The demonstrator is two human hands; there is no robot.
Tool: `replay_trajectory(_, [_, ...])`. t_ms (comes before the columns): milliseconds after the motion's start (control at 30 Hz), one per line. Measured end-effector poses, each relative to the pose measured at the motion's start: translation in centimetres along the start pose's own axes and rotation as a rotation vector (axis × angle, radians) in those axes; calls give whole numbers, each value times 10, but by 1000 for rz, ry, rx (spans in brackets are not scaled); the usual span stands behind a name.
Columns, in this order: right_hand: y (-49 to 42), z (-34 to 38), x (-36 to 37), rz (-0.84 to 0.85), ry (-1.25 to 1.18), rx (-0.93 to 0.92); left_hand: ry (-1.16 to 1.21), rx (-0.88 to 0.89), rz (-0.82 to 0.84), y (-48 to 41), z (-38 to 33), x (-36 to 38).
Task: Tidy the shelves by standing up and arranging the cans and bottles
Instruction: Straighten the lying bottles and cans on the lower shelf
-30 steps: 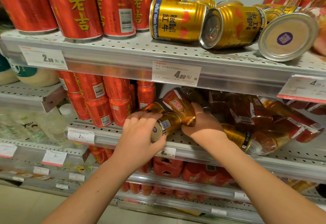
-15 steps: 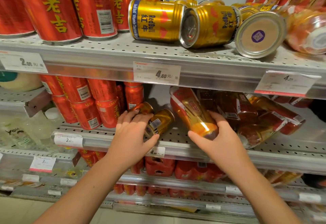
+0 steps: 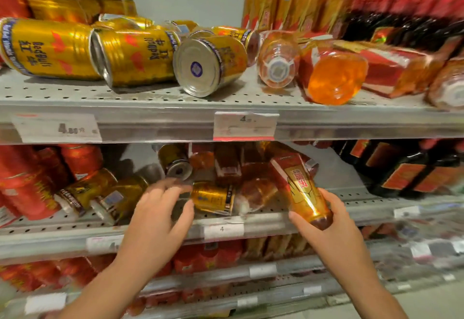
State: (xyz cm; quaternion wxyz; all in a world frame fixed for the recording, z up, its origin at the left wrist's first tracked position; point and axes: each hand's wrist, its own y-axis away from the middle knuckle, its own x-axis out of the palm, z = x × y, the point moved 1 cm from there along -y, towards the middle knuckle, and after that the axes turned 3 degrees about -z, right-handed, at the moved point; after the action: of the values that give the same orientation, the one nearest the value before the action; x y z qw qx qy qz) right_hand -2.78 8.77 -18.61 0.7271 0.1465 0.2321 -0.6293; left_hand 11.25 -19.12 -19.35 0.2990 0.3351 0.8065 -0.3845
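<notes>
A person's right hand [image 3: 336,220] curls round a tilted amber plastic bottle [image 3: 307,193]; the left hand [image 3: 155,215], fingers spread, hovers by a toppled gold can [image 3: 212,199] at one o'clock. Best seated base-down, flat.

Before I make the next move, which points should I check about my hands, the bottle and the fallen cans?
1. Right hand grips the bottle: ok, fingers curl round its lower end.
2. Bottle upright: not ok, it tilts.
3. Left hand free: ok, open, holds nothing.
4. Left hand touches the gold can: cannot tell, blurred.
5. Gold can standing: not ok, it lies on its side.
6. Room on the middle shelf: ok, bare strip right of the bottle.
</notes>
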Motion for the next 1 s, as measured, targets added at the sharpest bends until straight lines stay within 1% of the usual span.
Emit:
replay_trajectory(133, [-37, -37, -40, -23, 82, 4, 17, 79, 37, -6, -53, 38])
replay_trajectory(233, [-68, -57, -67, -22, 110, -8, 13, 93, 40, -13, -87, 64])
replay_trajectory(333, [-103, -70, -90, 18, 149, -48, 3, 87, 14, -24, -120, 89])
replay_trajectory(400, [-122, -78, -103, 49, 187, -73, -76, 45, 44, -34, -140, 106])
replay_trajectory(467, [-137, -86, -112, 89, 246, -88, -210, -3, 123, -42, -154, 122])
replay_trajectory(567, [-155, -98, -115, 153, 331, -90, -315, -59, 220, -50, -166, 139])
replay_trajectory(733, [-177, -102, -110, 220, 451, -35, -361, -97, 248, -53, -168, 146])
replay_trajectory(900, [-193, -94, -103, 287, 516, -19, -364, -33, 273, -74, -173, 144])
replay_trajectory(1000, [-200, -89, -95, 295, 485, -30, -285, 22, 276, -100, -181, 150])
